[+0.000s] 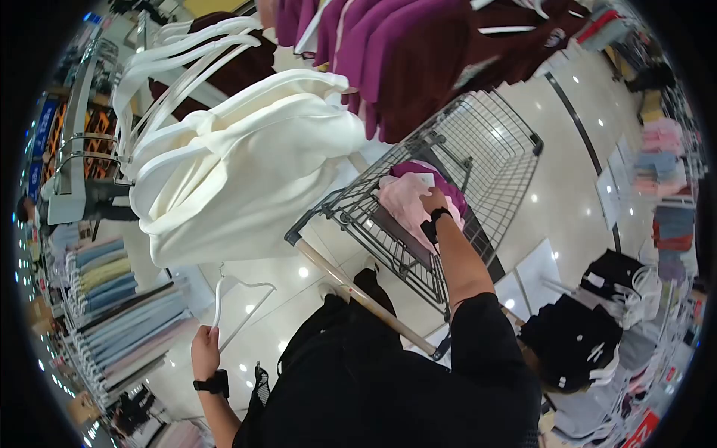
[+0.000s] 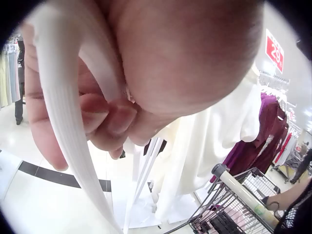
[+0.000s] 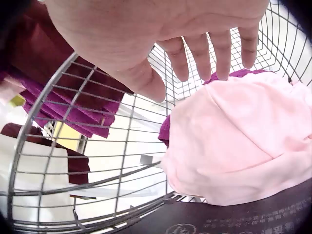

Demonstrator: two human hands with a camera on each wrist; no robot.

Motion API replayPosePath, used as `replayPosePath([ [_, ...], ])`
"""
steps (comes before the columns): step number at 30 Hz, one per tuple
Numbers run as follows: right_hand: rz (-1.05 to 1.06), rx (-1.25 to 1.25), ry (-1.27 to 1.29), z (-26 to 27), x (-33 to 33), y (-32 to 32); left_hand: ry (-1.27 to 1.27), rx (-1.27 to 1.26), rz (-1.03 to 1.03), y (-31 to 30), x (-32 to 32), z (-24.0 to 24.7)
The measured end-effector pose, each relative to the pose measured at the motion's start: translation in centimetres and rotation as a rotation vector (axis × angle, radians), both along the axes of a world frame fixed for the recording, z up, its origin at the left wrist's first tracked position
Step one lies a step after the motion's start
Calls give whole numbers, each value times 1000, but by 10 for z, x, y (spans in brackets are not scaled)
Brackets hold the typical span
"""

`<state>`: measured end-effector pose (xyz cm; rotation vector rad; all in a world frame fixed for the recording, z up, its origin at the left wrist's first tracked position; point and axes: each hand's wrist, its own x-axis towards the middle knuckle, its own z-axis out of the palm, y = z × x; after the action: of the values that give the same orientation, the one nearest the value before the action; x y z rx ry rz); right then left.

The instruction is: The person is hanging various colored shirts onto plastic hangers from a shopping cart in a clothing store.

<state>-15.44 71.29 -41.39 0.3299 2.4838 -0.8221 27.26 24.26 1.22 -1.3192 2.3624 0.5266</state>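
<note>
My left hand [image 1: 205, 353] grips a white plastic clothes hanger [image 1: 218, 300] with no garment on it. In the left wrist view the fingers curl round the hanger [image 2: 63, 107] close to the camera. My right hand [image 1: 433, 200] reaches into the shopping cart, over a pale pink garment [image 1: 402, 200]. In the right wrist view the right hand's fingers [image 3: 222, 53] are spread and extended just above the bunched pink garment [image 3: 239, 136]. A purple garment [image 1: 454, 196] lies under and behind the pink one.
The wire shopping cart has a tan handle [image 1: 351, 287] in front of my body. White tops [image 1: 254, 164] hang on a rack at left, with purple and maroon garments [image 1: 388, 52] beyond. Trousers [image 1: 134, 313] hang at lower left; black garments [image 1: 575, 336] are at right.
</note>
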Motion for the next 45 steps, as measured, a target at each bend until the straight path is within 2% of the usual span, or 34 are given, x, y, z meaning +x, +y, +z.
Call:
replayPosePath([
  [2, 8, 101, -136, -4, -20, -13, 28, -24, 2, 5, 12, -11],
  [3, 12, 139, -205, 14, -24, -15, 48, -30, -23, 9, 20, -15],
  [7, 94, 154, -190, 20, -37, -25, -13, -27, 1, 31, 25, -24],
  [9, 138, 108, -242, -3, -43, -23, 32, -48, -32, 49, 13, -21],
  [11, 202, 141, -204, -14, -41, -26, -20, 38, -20, 68, -4, -13],
  [13, 260, 166, -155, -19, -40, -31, 77, 121, -28, 82, -6, -13],
  [15, 220, 200, -226, -21, -39, -36, 183, 209, 25, 89, 0, -13],
  [17, 242, 108, -280, -25, -31, -35, 229, 212, 34, 89, 11, -7],
  [19, 251, 107, -277, -20, -22, -34, 255, 258, 106, 85, 18, -1],
  [23, 198, 38, -223, -22, 0, -27, 319, 198, 78, 75, 29, 5],
  [26, 312, -5, -96, -30, 11, -20, 348, 207, 43, 69, 29, 2],
  [27, 337, -20, -52, -13, 19, -14, 367, 221, 38, 71, 30, -1],
  [29, 262, -263, 50, 4, 21, -7, 428, 230, -40, 68, 23, -10],
  [30, 197, -305, 141, -3, 29, 5, 421, 255, -54, 73, 15, -4],
  [31, 192, -338, 178, 48, 35, 3, 444, 260, -66, 73, 12, -7],
  [32, 135, -393, 225, 75, 44, -1, 474, 299, -82, 70, 9, -14],
  [33, 75, -439, 264, 95, 57, 6, 495, 349, -99, 69, 9, -20],
  [34, 113, -542, 229, 117, 63, 7, 507, 331, -145, 67, 7, -26],
  [35, 71, -517, 280, 137, 77, 6, 525, 343, -169, 64, 6, -29],
  [38, 0, -687, 337, 201, 127, 3, 570, 359, -291, 57, 4, -32],
  [39, -30, -660, 273, 232, 146, -1, 587, 373, -302, 50, 6, -37],
  [42, -46, -859, 156, 248, 189, -10, 610, 379, -357, 35, 16, -40],
  [43, -53, -849, 168, 254, 203, -16, 617, 391, -367, 30, 24, -41],
  [45, -149, -873, -1, 262, 224, -28, 660, 402, -394, 19, 29, -44],
])
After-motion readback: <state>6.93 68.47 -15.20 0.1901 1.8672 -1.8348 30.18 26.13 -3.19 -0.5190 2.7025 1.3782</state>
